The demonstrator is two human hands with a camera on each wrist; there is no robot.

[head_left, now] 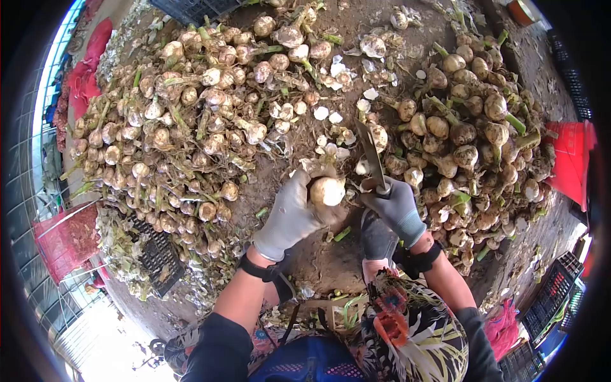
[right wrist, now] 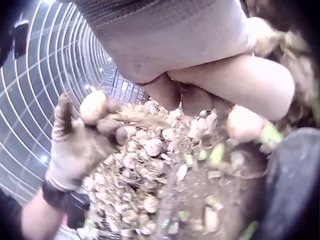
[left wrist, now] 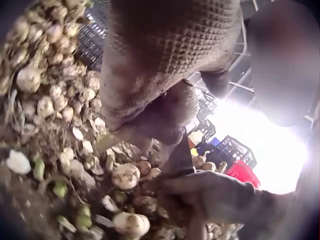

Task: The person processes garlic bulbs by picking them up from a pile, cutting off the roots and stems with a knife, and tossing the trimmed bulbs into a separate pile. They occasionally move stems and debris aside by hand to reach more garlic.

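In the head view my gloved left hand (head_left: 289, 213) holds a pale, peeled-looking garlic bulb (head_left: 328, 191), its fingers curled around the far side. Just right of it my gloved right hand (head_left: 396, 205) grips the handle of a knife (head_left: 370, 153), whose blade points up and away. The blade does not touch the bulb. The right wrist view shows the left hand (right wrist: 80, 150) with the bulb (right wrist: 94, 107) resting against its fingers. Close to the left wrist camera, the left glove (left wrist: 170, 55) covers most of the bulb, with the right hand (left wrist: 210, 192) beyond it.
Large piles of garlic with stems lie left (head_left: 184, 121) and right (head_left: 471, 140) on the dirty ground. Peels and cut stems are scattered between them. A red container (head_left: 571, 162) stands at the right, a black crate (head_left: 156, 254) at the left. A shoe (head_left: 378, 237) is below the right hand.
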